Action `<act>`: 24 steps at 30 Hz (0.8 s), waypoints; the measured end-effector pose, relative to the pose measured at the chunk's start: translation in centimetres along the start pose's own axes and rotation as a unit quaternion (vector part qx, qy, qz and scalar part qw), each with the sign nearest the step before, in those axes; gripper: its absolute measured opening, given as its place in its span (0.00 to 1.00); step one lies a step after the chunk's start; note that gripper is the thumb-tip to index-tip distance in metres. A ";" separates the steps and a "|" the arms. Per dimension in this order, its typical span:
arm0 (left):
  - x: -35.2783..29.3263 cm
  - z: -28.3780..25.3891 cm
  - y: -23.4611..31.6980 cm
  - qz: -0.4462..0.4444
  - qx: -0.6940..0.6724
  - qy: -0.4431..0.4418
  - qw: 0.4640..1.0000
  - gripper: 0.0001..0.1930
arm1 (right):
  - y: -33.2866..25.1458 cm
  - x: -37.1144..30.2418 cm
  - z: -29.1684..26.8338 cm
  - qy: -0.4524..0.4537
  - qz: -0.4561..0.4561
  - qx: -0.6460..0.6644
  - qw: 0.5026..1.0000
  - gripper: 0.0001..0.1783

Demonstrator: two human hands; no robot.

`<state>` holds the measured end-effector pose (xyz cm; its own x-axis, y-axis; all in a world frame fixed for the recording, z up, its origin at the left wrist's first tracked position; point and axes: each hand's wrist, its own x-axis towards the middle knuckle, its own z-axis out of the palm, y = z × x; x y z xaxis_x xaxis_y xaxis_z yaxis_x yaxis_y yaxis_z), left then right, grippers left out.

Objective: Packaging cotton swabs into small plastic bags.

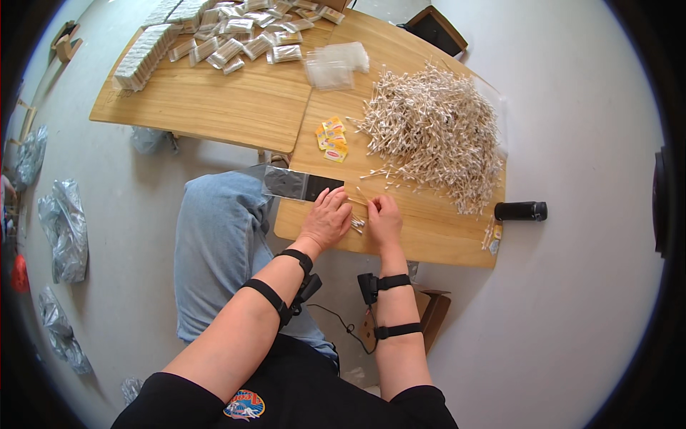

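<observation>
My left hand (328, 217) is palm down near the table's front edge, its fingers bent over a few cotton swabs (358, 224) whose white tips poke out on its right side. Just beyond its fingertips lies a black strip (324, 187), joined or overlapped by a clear plastic bag (285, 182). Close by on the right, my right hand (384, 217) has thumb and forefinger pinched together on a cotton swab (362, 193) that slants up to the left. The fingers of the left hand partly cover the swabs beneath.
A big heap of loose cotton swabs (436, 132) covers the table's right part. Yellow cards (332, 139) and clear bags (336, 66) lie left of it. Filled packets (243, 39) and stacked white packs (145, 58) are at the far left. A black cylinder (521, 211) is by the right edge.
</observation>
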<state>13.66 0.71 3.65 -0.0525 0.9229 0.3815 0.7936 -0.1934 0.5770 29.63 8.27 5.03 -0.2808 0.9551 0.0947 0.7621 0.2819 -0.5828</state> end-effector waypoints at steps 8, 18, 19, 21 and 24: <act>0.1 0.5 -0.1 -0.023 -0.025 0.004 0.999 0.11 | 0.2 0.6 -0.1 0.017 -0.014 0.022 1.000 0.02; 0.0 0.3 0.0 -0.013 0.025 -0.009 1.000 0.15 | -0.5 3.6 0.8 0.058 -0.028 -0.001 0.998 0.16; 0.0 0.3 -0.1 -0.012 0.023 -0.009 1.000 0.13 | -0.6 4.1 1.0 0.058 -0.028 0.001 0.998 0.16; 0.1 0.3 0.1 -0.008 0.014 -0.003 1.000 0.12 | -0.2 4.8 1.1 0.074 -0.039 -0.068 0.994 0.16; 0.1 0.2 0.2 -0.007 0.006 0.003 1.000 0.10 | -0.2 4.8 1.3 0.051 -0.047 -0.095 0.993 0.11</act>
<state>13.93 0.85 3.67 -0.0667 0.9235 0.3778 0.7997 -0.1770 0.5737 27.33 12.68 4.57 -0.3021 0.9254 0.2289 0.8341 0.3728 -0.4065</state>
